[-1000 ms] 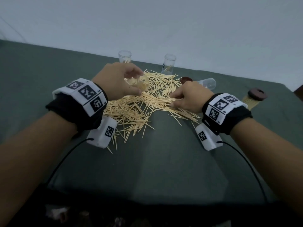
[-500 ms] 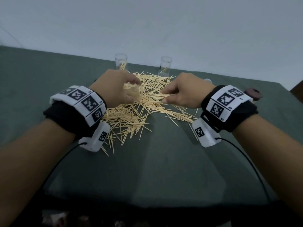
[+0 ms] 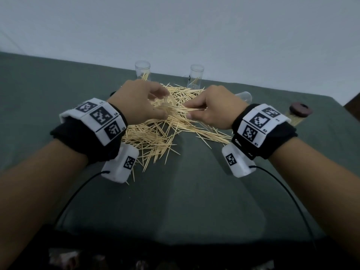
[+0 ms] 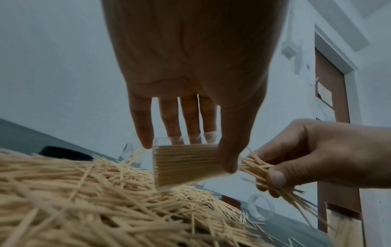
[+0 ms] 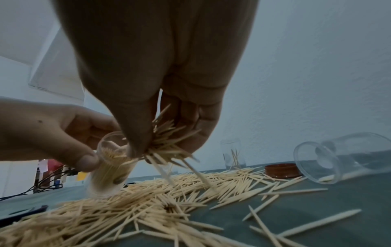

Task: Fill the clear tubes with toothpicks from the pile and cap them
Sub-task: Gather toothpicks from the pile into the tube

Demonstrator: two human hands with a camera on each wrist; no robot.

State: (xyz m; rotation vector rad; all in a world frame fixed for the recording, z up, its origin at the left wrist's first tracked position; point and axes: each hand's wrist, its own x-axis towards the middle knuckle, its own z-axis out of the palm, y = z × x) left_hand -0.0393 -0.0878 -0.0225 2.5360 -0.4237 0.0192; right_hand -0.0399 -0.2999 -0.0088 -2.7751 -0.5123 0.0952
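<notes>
Green tabletop (image 3: 185, 191) below, the left hand (image 3: 140, 103) grasps a nearly full tube (image 4: 186, 164); the right hand (image 3: 212, 111) pinches a bundle of toothpicks (image 4: 257, 164) at its mouth. Align tips before pushing, above the pile (image 3: 155, 137).

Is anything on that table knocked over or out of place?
Yes. One empty clear tube lies tipped on its side by the brown cap, while two others stand upright. Loose toothpicks are strewn across the cloth.
</notes>
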